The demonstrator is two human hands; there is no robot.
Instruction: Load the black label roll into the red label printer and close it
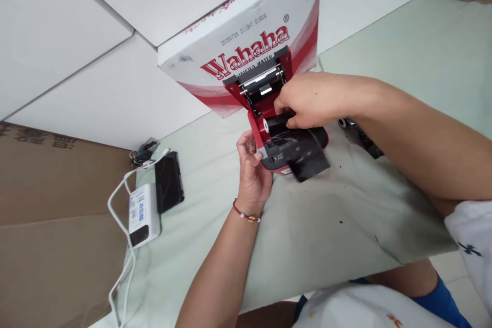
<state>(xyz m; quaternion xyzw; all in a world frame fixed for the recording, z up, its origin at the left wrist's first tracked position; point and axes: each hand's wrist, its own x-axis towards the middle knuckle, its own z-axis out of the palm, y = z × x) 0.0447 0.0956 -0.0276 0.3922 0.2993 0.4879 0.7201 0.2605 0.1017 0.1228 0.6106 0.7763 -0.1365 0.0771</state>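
Note:
A red and black machine like a small label printer point(271, 162) stands on the cloth with its lid point(260, 82) raised, showing a metal roller inside. My left hand point(251, 171) grips its left front corner, thumb on top. Fingers bent, my right hand point(302, 100) holds a roll of black film point(277, 124) with a white core at or in the opening; how far it is seated I cannot tell. A loose sheet of the film point(309, 156), blurred, hangs over the printer's front. My right hand hides the printer's right side.
Behind the printer leans a white and red Wahaha carton point(238, 25) against white panels. At left lie a black phone point(169, 182) and a white power bank point(144, 210) with a cable point(111, 200). Another dark roll point(363, 138) lies under my right forearm. Brown cardboard point(61, 225) borders the left.

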